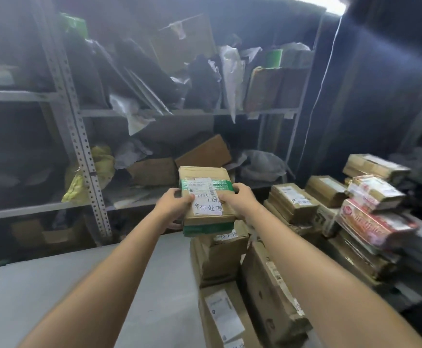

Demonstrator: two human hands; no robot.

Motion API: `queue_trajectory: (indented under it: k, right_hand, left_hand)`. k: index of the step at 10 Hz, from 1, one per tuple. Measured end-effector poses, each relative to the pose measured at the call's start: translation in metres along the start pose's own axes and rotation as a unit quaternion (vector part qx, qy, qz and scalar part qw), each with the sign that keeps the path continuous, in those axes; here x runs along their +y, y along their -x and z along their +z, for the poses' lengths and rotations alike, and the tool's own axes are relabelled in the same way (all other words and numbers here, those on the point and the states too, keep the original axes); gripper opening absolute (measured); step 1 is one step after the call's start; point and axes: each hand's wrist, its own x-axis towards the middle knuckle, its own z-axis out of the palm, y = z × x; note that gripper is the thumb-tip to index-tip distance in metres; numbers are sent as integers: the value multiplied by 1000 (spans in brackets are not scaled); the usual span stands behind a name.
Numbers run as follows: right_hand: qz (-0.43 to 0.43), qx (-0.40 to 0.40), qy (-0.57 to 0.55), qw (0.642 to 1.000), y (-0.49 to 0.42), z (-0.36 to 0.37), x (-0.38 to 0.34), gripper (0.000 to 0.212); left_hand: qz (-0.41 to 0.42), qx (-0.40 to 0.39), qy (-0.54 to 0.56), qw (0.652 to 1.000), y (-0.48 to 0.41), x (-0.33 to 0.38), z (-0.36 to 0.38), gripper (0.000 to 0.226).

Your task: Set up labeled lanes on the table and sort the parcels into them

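I hold a flat brown cardboard parcel (206, 194) with green tape and white labels, one handwritten in Chinese, raised above the far end of the grey table (79, 285). My left hand (173, 204) grips its left edge and my right hand (238, 198) grips its right edge. Directly beneath it stands a taller brown box (220, 254) with a similar white handwritten label partly hidden by the held parcel. Nearer to me on the table lie a flat labelled box (223, 315) and a long brown carton (272, 295).
Stacks of brown parcels (295, 202) and red-and-white printed packages (375, 219) fill the right side. Metal shelving (89, 172) behind the table holds cartons, bags and a yellow sack (99, 167). Bare grey tabletop spreads to the left.
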Motion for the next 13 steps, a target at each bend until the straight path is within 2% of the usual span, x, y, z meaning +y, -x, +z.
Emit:
queue_trajectory:
  k: [1,4,7,9,11,13]
  right_hand:
    - [2,-3,23,1000,-11,-13,8,59]
    - [-4,-10,39,999,-54,-35,38,59]
    - [1,-71,54,996,-97,-33,61,72]
    - [20,-89,64,994,-99,-28,75,63]
    - [26,-118,48,992,-101,-35,73,55]
    - [7,-144,126,981,-106,-44,66,55]
  left_hand:
    - [-15,-5,11,1000,-11,-2,17,56]
    - [-38,4,28,999,-31,-4,62,50]
    - [-83,40,37,995,-59,-13,83,55]
    - [-93,46,18,994,-57,-18,91,56]
    - [-82,45,-45,995,-58,-12,93,59]
    - [-70,59,-171,981,-51,0,85,55]
